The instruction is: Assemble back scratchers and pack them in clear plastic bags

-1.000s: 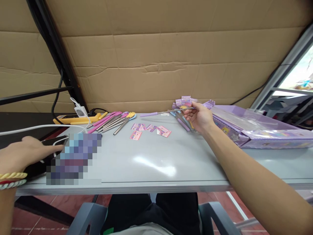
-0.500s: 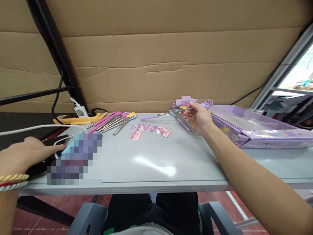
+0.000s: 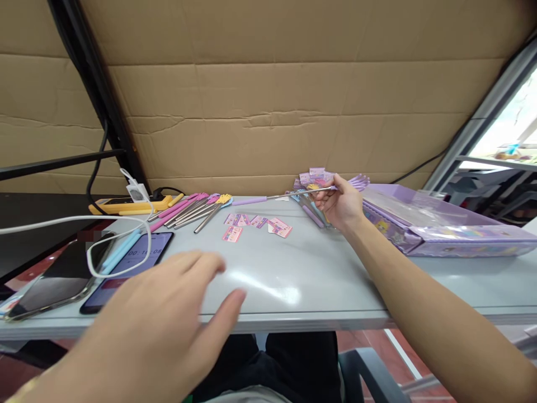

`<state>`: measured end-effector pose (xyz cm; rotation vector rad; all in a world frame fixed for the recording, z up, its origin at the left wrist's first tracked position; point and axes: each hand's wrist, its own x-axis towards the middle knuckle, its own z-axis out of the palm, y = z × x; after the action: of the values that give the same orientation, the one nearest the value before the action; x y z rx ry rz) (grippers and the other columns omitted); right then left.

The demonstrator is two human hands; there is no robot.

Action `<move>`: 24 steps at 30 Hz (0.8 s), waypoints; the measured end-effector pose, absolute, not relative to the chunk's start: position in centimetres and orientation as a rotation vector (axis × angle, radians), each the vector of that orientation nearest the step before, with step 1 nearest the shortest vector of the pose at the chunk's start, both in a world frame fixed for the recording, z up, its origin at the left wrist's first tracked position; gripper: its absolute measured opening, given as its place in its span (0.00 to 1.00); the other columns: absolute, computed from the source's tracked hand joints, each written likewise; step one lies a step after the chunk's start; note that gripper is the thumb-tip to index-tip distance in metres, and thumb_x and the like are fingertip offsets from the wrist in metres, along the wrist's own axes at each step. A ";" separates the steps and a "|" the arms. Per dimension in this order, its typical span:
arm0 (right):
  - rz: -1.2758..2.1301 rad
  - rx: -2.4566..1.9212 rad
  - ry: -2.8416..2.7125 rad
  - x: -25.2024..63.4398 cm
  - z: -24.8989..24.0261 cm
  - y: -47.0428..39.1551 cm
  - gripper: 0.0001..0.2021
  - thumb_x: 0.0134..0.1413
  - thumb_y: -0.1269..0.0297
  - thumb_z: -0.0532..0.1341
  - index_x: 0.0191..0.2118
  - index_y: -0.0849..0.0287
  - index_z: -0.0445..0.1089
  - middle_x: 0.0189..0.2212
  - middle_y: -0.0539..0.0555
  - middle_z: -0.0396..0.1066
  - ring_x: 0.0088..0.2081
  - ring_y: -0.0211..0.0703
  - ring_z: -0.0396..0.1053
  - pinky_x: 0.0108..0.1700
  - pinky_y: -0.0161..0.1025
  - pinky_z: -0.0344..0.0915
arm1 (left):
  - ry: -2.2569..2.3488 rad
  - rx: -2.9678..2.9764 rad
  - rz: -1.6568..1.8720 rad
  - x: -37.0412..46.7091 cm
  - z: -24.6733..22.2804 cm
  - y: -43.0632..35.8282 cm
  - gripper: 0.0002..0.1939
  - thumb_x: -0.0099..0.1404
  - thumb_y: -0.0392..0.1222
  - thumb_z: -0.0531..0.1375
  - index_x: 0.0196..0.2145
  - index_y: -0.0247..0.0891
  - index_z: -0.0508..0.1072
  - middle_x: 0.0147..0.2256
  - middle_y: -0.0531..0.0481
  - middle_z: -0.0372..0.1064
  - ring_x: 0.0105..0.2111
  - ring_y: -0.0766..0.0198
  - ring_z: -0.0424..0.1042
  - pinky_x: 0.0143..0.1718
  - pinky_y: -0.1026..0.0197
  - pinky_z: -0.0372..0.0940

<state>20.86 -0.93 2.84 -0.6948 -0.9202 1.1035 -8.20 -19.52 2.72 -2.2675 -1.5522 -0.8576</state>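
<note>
My right hand (image 3: pixel 343 206) is closed around a purple telescopic back scratcher (image 3: pixel 251 200), near its hand-shaped head. Its metal rod and purple grip stretch out to the left above the table. My left hand (image 3: pixel 168 313), slightly blurred, hovers over the table's front edge with thumb and fingers apart and nothing visible in it. Other back scratchers (image 3: pixel 184 212), in pink, yellow and blue, lie in a bunch at the back left. Behind my right hand, more scratchers (image 3: pixel 311 212) lie partly hidden beside a stack of printed cards (image 3: pixel 314 176).
Small printed cards (image 3: pixel 279 227) are scattered mid-table. A purple box (image 3: pixel 474 240) stands at the right. At the left lie a black phone (image 3: pixel 54 280), another phone (image 3: pixel 157 246) showing a timer, a white cable (image 3: pixel 75 217) and a yellow tool (image 3: pixel 109 206). Cardboard (image 3: pixel 268 95) backs the table.
My left hand has left the phones and come right, toward the table's front middle. My right hand still holds the back scratcher; its grip end has shifted slightly left.
</note>
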 end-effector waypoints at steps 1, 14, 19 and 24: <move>1.106 -0.679 -0.913 20.9 2.9 -1.0 0.16 0.56 0.58 0.51 0.21 0.59 0.61 0.11 0.51 0.65 0.12 0.36 0.62 0.14 0.31 0.57 | -1.506 -2.279 -0.784 -6.2 3.5 -18.1 0.13 0.60 0.54 0.51 0.38 0.50 0.70 0.37 0.51 0.72 0.37 0.54 0.70 0.35 0.52 0.64; 1.207 -0.567 -0.843 21.5 3.8 -1.5 0.16 0.57 0.56 0.55 0.22 0.59 0.61 0.11 0.47 0.64 0.13 0.33 0.61 0.13 0.27 0.54 | -1.371 -2.240 -0.824 1.8 3.0 -2.3 0.17 0.69 0.44 0.43 0.37 0.40 0.70 0.35 0.46 0.69 0.38 0.58 0.68 0.40 0.54 0.55; 1.112 -0.591 -0.948 20.7 3.4 -1.4 0.10 0.51 0.61 0.63 0.26 0.62 0.66 0.15 0.48 0.67 0.15 0.30 0.62 0.15 0.26 0.57 | -1.386 -2.324 -0.775 1.2 1.9 -1.3 0.17 0.69 0.45 0.43 0.39 0.40 0.69 0.36 0.47 0.69 0.36 0.61 0.69 0.30 0.60 0.54; 0.959 -0.751 -0.735 21.7 3.7 -0.7 0.12 0.54 0.65 0.60 0.23 0.62 0.61 0.12 0.44 0.61 0.13 0.27 0.55 0.13 0.24 0.50 | -1.409 -2.330 -0.763 0.2 1.1 0.1 0.15 0.69 0.44 0.44 0.36 0.40 0.69 0.35 0.48 0.70 0.36 0.60 0.69 0.31 0.59 0.53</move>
<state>21.67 -0.67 3.74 -0.7511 -0.7347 0.9594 0.25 0.11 1.15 -2.3295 -1.4088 -0.7634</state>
